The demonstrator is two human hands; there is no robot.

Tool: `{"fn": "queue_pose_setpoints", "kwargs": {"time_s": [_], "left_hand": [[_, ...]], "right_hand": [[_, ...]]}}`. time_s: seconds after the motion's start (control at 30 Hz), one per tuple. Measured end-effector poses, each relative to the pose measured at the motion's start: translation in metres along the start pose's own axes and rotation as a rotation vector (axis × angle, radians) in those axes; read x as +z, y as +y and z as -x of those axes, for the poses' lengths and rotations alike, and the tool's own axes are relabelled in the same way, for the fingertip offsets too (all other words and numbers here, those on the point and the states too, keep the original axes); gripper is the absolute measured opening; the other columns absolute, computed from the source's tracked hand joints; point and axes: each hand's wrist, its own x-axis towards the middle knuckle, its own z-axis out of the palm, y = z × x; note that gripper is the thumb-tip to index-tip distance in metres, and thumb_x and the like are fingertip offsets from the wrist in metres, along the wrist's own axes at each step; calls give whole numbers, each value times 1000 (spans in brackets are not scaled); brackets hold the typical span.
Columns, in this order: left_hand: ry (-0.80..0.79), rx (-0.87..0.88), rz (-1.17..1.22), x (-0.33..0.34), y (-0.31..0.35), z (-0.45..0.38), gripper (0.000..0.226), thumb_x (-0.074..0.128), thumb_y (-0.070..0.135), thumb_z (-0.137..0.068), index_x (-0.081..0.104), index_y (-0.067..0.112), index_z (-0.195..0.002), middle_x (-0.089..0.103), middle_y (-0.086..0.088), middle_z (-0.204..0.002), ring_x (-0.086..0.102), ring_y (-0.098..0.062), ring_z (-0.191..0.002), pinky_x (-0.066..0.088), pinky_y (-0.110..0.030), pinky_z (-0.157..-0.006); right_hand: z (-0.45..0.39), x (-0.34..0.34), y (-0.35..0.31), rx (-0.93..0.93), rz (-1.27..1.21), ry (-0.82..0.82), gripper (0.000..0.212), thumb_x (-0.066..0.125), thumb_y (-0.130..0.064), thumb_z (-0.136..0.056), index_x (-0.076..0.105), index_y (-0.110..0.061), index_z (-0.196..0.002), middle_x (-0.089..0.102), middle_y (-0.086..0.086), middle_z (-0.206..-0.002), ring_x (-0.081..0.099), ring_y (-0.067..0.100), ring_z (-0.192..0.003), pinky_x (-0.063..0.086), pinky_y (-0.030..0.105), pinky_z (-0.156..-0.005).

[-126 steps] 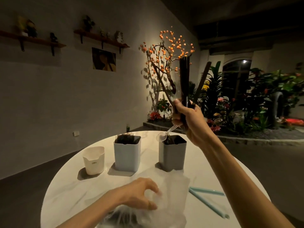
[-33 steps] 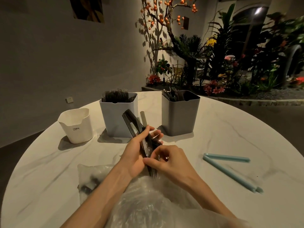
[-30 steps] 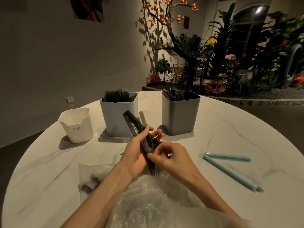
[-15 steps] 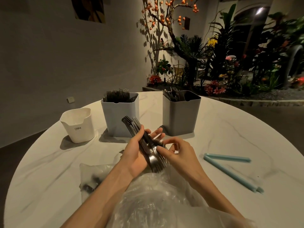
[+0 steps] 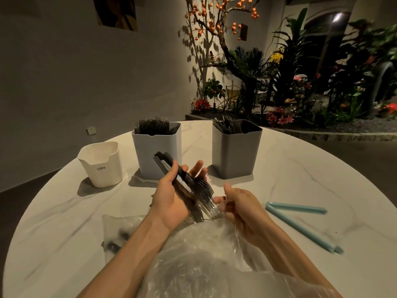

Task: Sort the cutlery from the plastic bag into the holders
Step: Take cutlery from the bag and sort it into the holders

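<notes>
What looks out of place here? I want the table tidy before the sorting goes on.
Two pale blue sticks lie loose on the table, apart from the holders. The white holder looks empty while the other two hold cutlery. Nothing looks spilled or damaged.

dark cutlery bundle (image 5: 189, 190): fanned, above plastic bag (image 5: 193, 265) | holders (image 5: 156, 155): upright behind, part-filled
</notes>
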Motion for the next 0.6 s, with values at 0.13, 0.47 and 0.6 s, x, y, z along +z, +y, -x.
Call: {"fn": "queue_pose_setpoints", "kwargs": {"time_s": [0.13,0.47,0.6], "left_hand": [[8,-9,33,1,-2,2,34,54,42,-100,57,13,-83,73,-13,-113,72,-32,-99,54,-46,-88],[4,-36,-210,5,-12,2,39,48,48,-101,52,15,-81,70,-17,-123,62,-26,-125,28,-53,-120],[33,-34,-272,7,-15,1,38,51,49,-99,56,16,-80,72,-17,-117,64,-27,-122,36,-50,-116]], "right_hand": [[-1,0,3,17,-24,-147,19,48,-20,-106,59,-5,-104,43,-1,-59,32,7,-49,28,16,-40],[18,19,4,106,-16,-361,31,47,-15,-104,48,-17,-73,28,-4,-58,20,7,-48,19,16,-41],[20,21,4,155,-99,-356,44,46,-13,-103,51,-18,-60,27,-4,-55,22,6,-42,22,15,-35]]}}
